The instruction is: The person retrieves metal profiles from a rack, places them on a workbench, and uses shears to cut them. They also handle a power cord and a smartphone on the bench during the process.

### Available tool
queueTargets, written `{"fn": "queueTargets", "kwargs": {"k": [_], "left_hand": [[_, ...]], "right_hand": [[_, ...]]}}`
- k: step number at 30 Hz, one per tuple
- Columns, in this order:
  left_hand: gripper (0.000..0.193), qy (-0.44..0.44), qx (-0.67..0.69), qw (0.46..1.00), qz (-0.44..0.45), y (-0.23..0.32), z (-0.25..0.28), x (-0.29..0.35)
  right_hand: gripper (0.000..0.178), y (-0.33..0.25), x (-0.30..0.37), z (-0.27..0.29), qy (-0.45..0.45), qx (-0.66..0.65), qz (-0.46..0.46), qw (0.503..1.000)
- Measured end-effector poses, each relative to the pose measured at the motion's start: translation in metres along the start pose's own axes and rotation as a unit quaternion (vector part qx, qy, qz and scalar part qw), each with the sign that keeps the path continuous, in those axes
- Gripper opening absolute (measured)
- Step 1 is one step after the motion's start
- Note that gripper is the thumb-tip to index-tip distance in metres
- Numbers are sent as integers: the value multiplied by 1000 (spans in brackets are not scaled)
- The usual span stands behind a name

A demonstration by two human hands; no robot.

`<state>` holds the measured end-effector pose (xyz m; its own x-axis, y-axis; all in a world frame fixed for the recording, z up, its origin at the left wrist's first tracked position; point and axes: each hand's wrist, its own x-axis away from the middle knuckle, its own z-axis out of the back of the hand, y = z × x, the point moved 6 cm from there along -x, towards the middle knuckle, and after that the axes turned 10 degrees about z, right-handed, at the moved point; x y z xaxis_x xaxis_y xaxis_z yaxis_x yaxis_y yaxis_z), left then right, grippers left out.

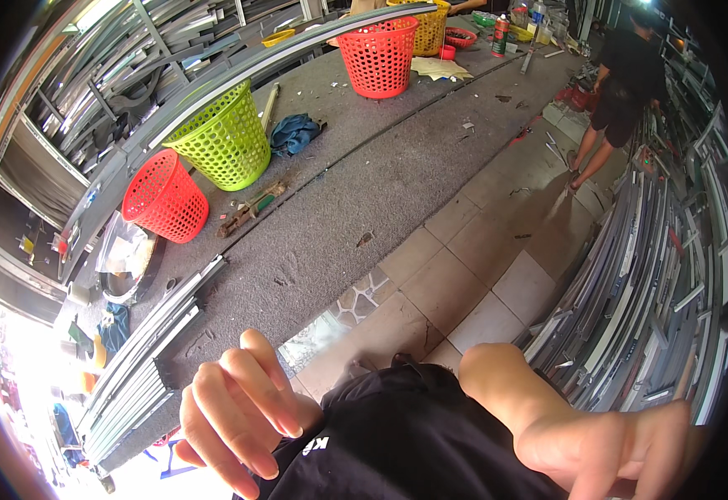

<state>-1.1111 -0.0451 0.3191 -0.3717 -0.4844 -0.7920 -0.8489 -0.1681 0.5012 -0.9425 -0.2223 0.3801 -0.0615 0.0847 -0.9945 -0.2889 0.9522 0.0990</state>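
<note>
My left grip [243, 404], loosely curled, empty, is near grey strips [152, 358] at the table's [339, 221] near-left corner; my right grip [605, 442] half-open, empty; white lettering [316, 447] on black clothing [414, 433].

This is a workshop, by the look of it one that deals in long, thin profiles. Bars [630, 275] are piled thickly along the right, a rack [143, 87] on the left is crammed with more, and strips [143, 371] lie stacked at the near end of a long, grey, littered bench [397, 179]. Plastic baskets [229, 142], a rag [295, 135], a hand tool [251, 208] and a can [500, 37] share its worn top, beside a scuffed tiled floor [456, 275].
</note>
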Motion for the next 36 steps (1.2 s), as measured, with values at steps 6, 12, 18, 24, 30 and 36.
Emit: {"fn": "queueTargets", "kwargs": {"k": [6,12,18,24,30,36], "left_hand": [[53,-3,-1,1000,-3,2,0,2],[52,-12,-8,1000,3,5,1,3],[53,-25,-8,1000,6,5,1,3],[53,4,-13,1000,-6,6,3,7],[53,-26,-7,999,22,4,2,3],[53,-13,-2,1000,9,2,2,2]], "right_hand": [[31,-1,1,-2,1,2,4,1000],[30,-4,0,-2,5,8,5,1000],[29,-7,2,-1,9,18,3,1000],[28,-5,3,1,11,25,3,1000],[27,8,10,3,12,25,-5,1000],[27,22,11,8,20,29,-17,999]]}}
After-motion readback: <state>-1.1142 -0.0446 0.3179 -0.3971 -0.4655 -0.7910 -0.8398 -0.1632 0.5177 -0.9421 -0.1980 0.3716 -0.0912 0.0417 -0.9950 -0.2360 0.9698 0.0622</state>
